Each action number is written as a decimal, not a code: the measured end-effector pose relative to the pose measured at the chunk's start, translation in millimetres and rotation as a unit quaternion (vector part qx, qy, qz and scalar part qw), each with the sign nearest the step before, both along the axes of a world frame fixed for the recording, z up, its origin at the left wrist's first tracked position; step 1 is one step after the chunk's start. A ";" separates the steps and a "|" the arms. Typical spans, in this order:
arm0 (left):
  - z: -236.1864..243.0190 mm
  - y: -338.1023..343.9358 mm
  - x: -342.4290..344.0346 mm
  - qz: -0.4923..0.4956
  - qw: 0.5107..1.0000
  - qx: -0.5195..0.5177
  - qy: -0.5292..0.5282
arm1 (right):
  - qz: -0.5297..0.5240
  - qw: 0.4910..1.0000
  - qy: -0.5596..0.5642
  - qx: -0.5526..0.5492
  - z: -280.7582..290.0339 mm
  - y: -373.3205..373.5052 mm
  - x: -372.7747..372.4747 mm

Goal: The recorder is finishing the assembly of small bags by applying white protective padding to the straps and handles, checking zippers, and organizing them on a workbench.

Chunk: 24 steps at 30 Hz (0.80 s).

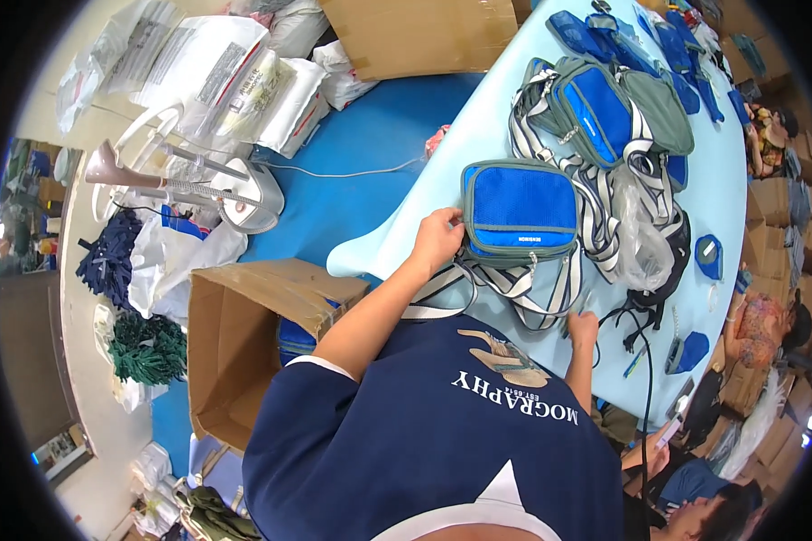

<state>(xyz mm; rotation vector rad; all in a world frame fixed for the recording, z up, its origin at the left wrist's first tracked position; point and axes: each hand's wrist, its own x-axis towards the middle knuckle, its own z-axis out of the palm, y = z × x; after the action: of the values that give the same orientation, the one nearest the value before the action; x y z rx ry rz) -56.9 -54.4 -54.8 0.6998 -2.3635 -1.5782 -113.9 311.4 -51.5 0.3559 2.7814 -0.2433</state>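
A blue shoulder bag (523,203) with grey trim lies on the pale blue table in front of me, its front panel up. My left hand (438,240) holds it by its left edge, fingertips closed at the grey piping. The striped webbing strap (541,293) is looped on the near side of the bag, close to my body. Just right of the strap, my right hand (583,328) is closed low over the table. A thin greyish object seems to stick out of that hand, too small and blurred to name.
More blue and grey bags (595,113) with striped straps are heaped beyond. A clear plastic bag (641,239) and black cable (645,352) lie to the right. An open cardboard box (230,361) stands at my left, near a garment steamer (248,198). Another person (704,505) sits at lower right.
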 end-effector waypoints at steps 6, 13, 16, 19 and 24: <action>10.6 0.1 -0.3 0.059 0.986 0.144 -0.064 | 0.044 0.994 0.099 -0.007 55.5 -50.9 44.3; 7.1 2.8 7.0 0.087 0.930 0.356 -0.029 | 0.187 0.830 0.024 -0.524 117.3 -175.5 17.0; 1.5 2.2 10.4 0.083 0.910 0.407 0.001 | 0.267 0.776 -0.019 -0.571 115.3 -236.2 -0.2; -4.6 2.6 14.0 0.059 0.910 0.411 0.020 | 0.461 0.809 0.105 -0.349 98.1 -262.1 -11.0; -7.8 6.2 22.0 0.073 0.885 0.457 0.044 | 0.570 0.801 0.176 -0.043 97.1 -266.1 -13.8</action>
<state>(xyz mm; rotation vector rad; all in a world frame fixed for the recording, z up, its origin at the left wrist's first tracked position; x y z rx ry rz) -34.9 -48.2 -62.6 0.8925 -1.3427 -2.5544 -127.7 45.3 45.6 -1.4896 2.7349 -0.1243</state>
